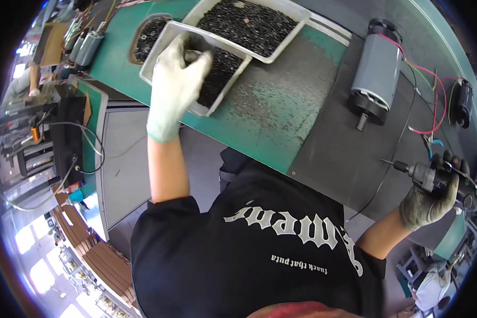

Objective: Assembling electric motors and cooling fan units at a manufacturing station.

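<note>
My left hand (178, 75), in a pale glove with darkened fingertips, is down in the nearer white bin (231, 86) of small black screws (214, 79). Its fingers are curled toward the thumb, and whatever lies between them is hidden. On the far right, my gloved right hand (428, 208) is wrapped round a power screwdriver (424, 176), whose thin bit points left above the dark bench top. Beyond that tool lies a grey cylindrical motor (376, 71) with black end caps, its shaft toward me. Coloured wires (434, 95) trail from its far end.
A second white bin (274, 55) of black pieces adjoins the first, with a smaller tray (135, 50) to its left. A black cylindrical part (464, 103) sits at the right. A thin black cable (391, 151) crosses the bench. Another person's arm (34, 79) shows far left.
</note>
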Available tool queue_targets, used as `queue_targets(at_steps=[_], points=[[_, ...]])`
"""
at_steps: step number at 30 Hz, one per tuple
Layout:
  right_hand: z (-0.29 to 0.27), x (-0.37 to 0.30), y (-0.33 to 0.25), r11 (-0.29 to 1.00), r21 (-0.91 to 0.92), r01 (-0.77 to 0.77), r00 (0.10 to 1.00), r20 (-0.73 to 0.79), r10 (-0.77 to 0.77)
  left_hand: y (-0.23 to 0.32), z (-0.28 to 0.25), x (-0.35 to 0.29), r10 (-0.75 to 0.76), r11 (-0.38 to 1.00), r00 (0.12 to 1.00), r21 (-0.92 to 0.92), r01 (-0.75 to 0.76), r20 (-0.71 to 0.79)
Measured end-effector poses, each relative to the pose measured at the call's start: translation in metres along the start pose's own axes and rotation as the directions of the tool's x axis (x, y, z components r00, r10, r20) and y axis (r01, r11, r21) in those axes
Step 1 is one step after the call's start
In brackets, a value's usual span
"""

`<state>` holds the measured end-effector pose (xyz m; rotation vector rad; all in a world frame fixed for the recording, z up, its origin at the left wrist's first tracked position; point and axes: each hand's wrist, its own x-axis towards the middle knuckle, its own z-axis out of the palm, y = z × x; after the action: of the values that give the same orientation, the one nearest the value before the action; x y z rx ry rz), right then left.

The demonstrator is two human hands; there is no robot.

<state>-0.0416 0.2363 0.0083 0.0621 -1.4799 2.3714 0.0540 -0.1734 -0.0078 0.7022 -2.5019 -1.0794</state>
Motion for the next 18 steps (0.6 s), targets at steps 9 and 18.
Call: queue_targets(at_steps=[9,18], points=[[0.052,-0.018,0.013,0.549,-0.451,0.703,0.709,0.499,-0.498,0.062,0.093,-0.048,0.124,0.984,0.976,-0.105,-0.144,-0.178],[-0.063,0.063,0.009,0.946,-0.070,0.315,0.918,0.277,-0.285,0.069,0.141,-0.133,0.790,0.605,0.509,-0.307,-0.735,0.342]])
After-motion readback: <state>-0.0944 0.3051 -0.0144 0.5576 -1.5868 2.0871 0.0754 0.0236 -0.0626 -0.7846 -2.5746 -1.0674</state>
